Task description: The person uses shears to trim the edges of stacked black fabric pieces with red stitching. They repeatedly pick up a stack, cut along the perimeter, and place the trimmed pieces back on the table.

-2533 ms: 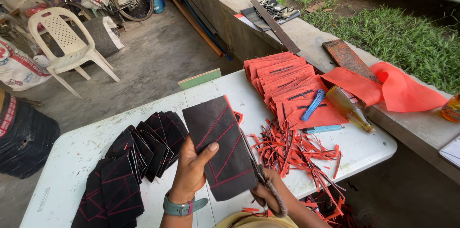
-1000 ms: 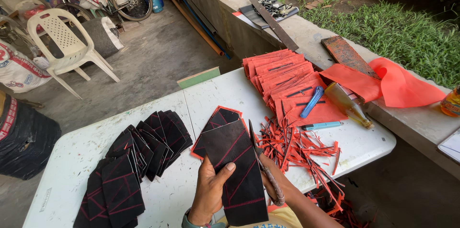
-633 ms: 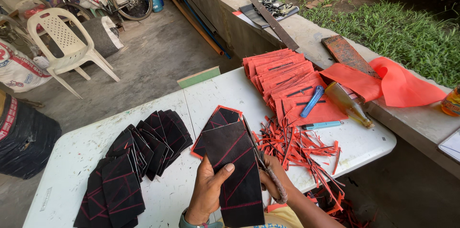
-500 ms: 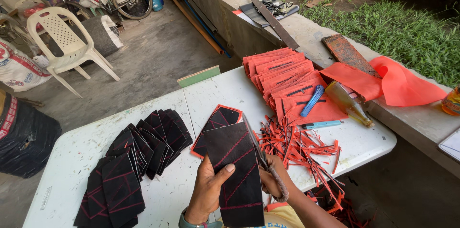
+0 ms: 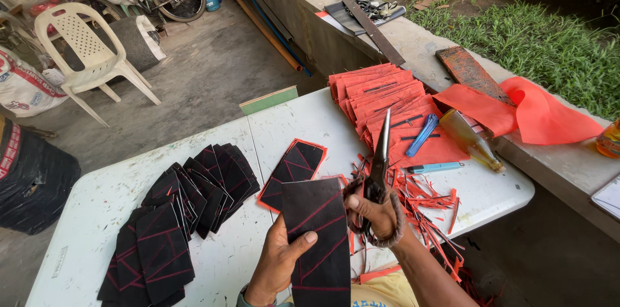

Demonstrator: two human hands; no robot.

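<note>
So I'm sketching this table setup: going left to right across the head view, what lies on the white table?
Fanned pile of black pieces → single black piece with red edge → scissors in the right hand → blue cutter → glass bottle.

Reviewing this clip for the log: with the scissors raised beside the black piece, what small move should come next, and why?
Probably bring the scissors down to the black piece's right edge. The right hand holds them pointing up, clear of it, while the left hand presents it upright.
</note>
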